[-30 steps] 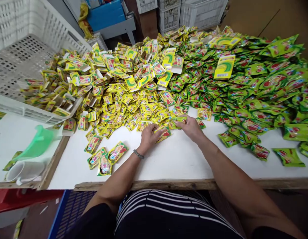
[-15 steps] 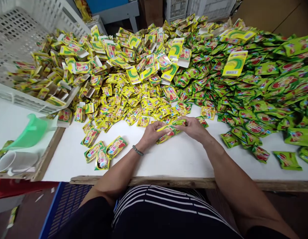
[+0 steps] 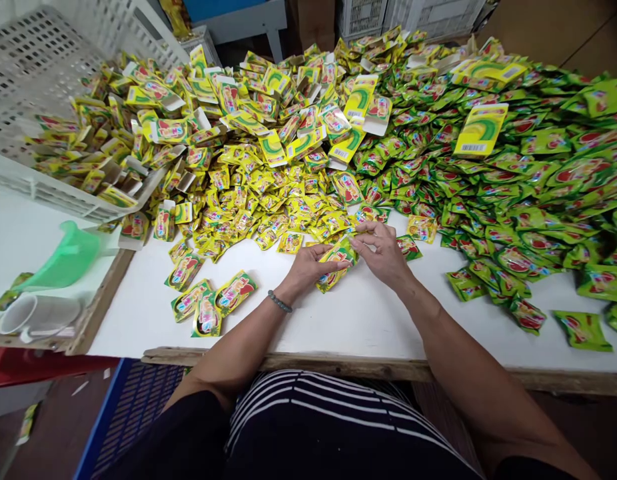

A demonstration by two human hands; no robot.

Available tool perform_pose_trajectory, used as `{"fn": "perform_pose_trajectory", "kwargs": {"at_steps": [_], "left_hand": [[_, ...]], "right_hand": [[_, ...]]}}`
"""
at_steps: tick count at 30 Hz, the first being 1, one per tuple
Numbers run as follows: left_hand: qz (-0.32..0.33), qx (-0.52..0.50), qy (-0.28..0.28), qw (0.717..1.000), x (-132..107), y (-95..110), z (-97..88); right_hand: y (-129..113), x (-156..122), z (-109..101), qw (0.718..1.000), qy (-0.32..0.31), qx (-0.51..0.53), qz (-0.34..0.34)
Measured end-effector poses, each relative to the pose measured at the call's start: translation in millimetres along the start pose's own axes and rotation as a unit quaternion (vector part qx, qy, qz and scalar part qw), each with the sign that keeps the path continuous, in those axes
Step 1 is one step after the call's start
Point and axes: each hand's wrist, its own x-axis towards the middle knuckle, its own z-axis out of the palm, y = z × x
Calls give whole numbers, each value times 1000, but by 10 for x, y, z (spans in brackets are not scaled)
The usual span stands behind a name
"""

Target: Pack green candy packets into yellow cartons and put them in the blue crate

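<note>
My left hand (image 3: 309, 268) holds a small yellow-and-green printed box (image 3: 333, 272) just above the white tabletop, its thumb across the front. My right hand (image 3: 381, 252) is at the box's upper right end, thumb and fingers bent against that end. What the right fingertips cover there is hidden. Beyond the hands spreads a pile of small yellow packets (image 3: 283, 207). Several filled-looking boxes (image 3: 236, 293) lie together left of my left wrist. A green packet (image 3: 408, 247) lies just right of my right hand.
A heap of green packets (image 3: 518, 193) covers the right side. Open-ended boxes spill from a white plastic basket (image 3: 53, 193) at the left. A green scoop (image 3: 68, 257) and a white mug (image 3: 41, 315) stand beyond a wooden strip (image 3: 101, 300). The table's wooden edge (image 3: 338, 365) runs before me.
The green packet that stuck out of the box's right end between my hands no longer shows outside it. My right fingers have shifted up and bent at that end.
</note>
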Motion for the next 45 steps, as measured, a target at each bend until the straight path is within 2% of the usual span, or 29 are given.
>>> {"fn": "perform_pose_trajectory", "kwargs": {"at_steps": [5, 10, 19, 24, 30, 35, 39, 40, 42, 44, 45], "left_hand": [[-34, -65, 17, 997, -23, 18, 23], [-38, -88, -5, 995, -42, 81, -10], [-20, -72, -8, 997, -87, 117, -29], [-38, -64, -15, 997, -53, 100, -67], [-19, 1, -29, 999, -51, 107, -100], [-15, -31, -15, 999, -30, 100, -21], [-7, -53, 21, 998, -21, 76, 40], [-4, -67, 32, 997, -23, 77, 50], [15, -93, 55, 994, -27, 91, 64], [51, -99, 76, 991, -34, 119, 67], [71, -96, 86, 989, -38, 135, 66]], "right_hand": [[-65, -22, -1, 996, -66, 48, 26], [-2, -7, -106, 998, -11, 59, 19], [-9, 17, -70, 1000, 6, 18, -22], [9, 27, -160, 994, -72, 73, 47], [-39, 26, -182, 983, -157, 74, 58], [-176, 36, -189, 980, -159, 94, 78], [-282, 34, -149, 975, -191, 109, 39], [-286, 33, -139, 977, -174, 116, 34], [-263, 26, -123, 985, -87, 140, 54], [-223, 14, -100, 978, -1, 188, 94], [-207, 6, -80, 969, 13, 219, 113]]}}
